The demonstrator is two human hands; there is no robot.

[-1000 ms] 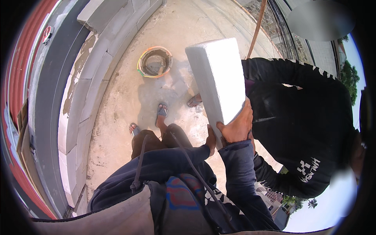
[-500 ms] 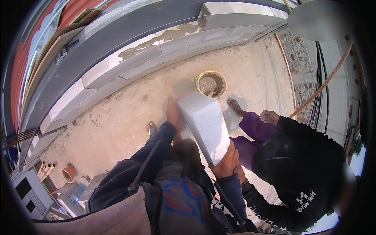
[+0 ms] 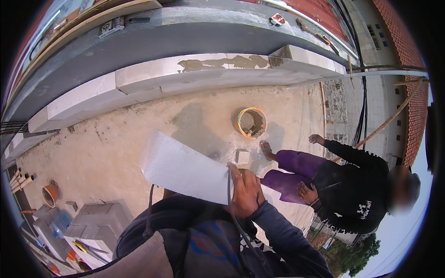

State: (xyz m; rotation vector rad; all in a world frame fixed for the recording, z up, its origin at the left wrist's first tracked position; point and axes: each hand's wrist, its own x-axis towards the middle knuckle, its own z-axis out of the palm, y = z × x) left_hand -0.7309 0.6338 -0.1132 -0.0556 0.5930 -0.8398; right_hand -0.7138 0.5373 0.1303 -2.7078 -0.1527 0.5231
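Observation:
A long white lightweight block point(image 3: 185, 164) lies crosswise in front of my body. My right hand point(image 3: 245, 192) grips its right end with fingers wrapped round it. My left hand is hidden, apparently behind or beneath the block. Beyond the block, a round bucket of grey mortar point(image 3: 251, 123) stands on the concrete floor near a small grey piece of block point(image 3: 242, 156). A low wall of pale blocks point(image 3: 139, 76) runs across the upper part of the view, with wet mortar point(image 3: 208, 65) smeared along part of its top.
A co-worker point(image 3: 347, 194) in black top and purple trousers stands close at my right. Stacked blocks point(image 3: 97, 217), a water jug point(image 3: 61, 222) and an orange bucket point(image 3: 51, 194) are at lower left. Tools point(image 3: 278, 19) lie on the ledge behind the wall; a bamboo pole point(image 3: 384, 120) leans at right.
I have turned toward the block wall. The block has swung from upright to crosswise and down to the left. The co-worker's hand has come away from it.

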